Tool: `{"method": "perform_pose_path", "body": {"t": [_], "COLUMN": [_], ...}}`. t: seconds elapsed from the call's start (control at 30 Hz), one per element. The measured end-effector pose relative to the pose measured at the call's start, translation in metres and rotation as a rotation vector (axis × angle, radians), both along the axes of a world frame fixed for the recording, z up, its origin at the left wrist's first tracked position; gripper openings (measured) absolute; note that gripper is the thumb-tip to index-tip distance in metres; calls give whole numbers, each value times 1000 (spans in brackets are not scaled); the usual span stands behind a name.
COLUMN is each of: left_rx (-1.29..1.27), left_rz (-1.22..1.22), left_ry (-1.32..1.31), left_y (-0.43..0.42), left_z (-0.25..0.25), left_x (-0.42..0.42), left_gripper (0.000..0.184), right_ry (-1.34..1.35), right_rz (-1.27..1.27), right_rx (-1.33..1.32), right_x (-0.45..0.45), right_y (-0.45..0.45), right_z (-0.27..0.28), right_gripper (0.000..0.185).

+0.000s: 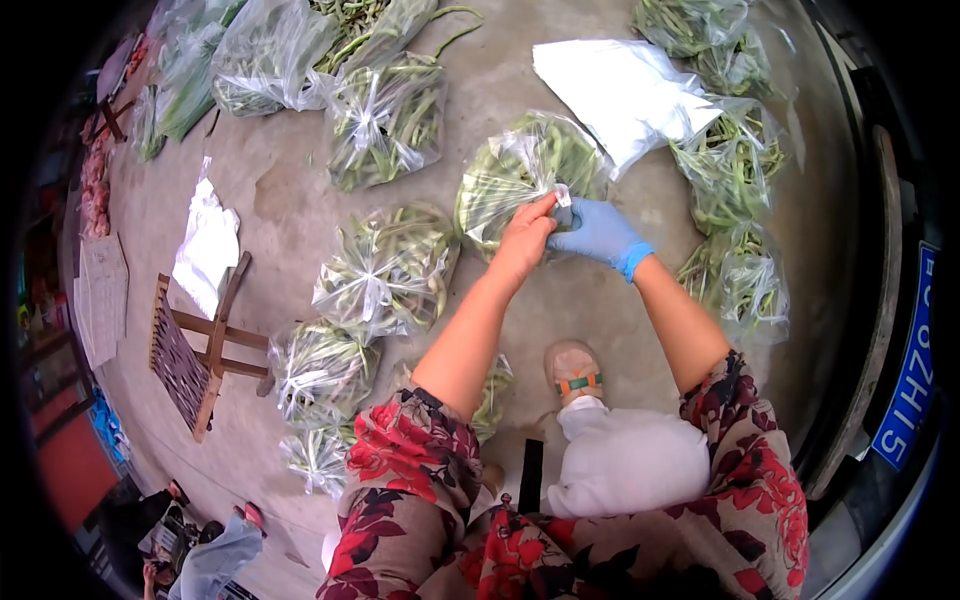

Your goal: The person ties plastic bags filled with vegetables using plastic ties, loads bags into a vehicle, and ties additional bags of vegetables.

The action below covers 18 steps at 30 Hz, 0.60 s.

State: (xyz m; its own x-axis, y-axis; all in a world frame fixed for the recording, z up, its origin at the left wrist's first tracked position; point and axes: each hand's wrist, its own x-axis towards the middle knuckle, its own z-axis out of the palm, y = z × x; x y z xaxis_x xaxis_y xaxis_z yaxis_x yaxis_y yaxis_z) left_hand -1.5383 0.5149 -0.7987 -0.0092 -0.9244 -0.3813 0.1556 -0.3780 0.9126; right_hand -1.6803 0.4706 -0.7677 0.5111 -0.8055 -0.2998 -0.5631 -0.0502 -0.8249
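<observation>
Grey floor (285,150) bearing bagged vegetables (385,270) and a stool (182,365). Left hand (523,240) and gloved right hand (598,235) grip a clear bag (490,195).

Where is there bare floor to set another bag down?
Broad bare floor lies between the small white sheet and the middle bag. A narrower patch sits beyond the held bag, between the upper bag and the large white sheet. Crowded: the rightmost row of bags and lower-left bags.

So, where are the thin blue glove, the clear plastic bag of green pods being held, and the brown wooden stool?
Thin blue glove (602,231): head view, back of the glove.
Clear plastic bag of green pods (515,165): head view, its bulging body.
Brown wooden stool (184,363): head view, its woven seat.
</observation>
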Motion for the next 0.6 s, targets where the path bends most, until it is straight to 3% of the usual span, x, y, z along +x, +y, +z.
{"method": "perform_pose_path", "body": {"t": [0.03,0.13,0.23,0.33,0.43,0.53,0.6], "left_rx": [-82,-240,-369,-446,-330,-392,-360], "left_rz": [-63,-146,-362,-349,-80,16,1], "left_ry": [-165,-473,-824,-886,-848,-837,-794], "left_y": [7,7,9,20,17,11,2], "left_z": [-7,-5,15,2,14,25,21], "left_x": [2,9,17,13,6,-5,0], "left_gripper": [32,24,23,28,28,24,19], "right_ry": [155,140,53,29,31,-164,-236], "right_rz": [-66,-9,-118,-71,-71,-25,-194], "right_rx": [101,-125,-9,-432,-320,-204,-88], "right_x": [-2,-3,-9,-21,-16,-3,-8], "right_y": [-2,-1,-8,-18,-14,-10,-16], "right_z": [-7,-1,18,5,6,11,-1], "right_gripper": [34,27,24,24,25,27,28]}}
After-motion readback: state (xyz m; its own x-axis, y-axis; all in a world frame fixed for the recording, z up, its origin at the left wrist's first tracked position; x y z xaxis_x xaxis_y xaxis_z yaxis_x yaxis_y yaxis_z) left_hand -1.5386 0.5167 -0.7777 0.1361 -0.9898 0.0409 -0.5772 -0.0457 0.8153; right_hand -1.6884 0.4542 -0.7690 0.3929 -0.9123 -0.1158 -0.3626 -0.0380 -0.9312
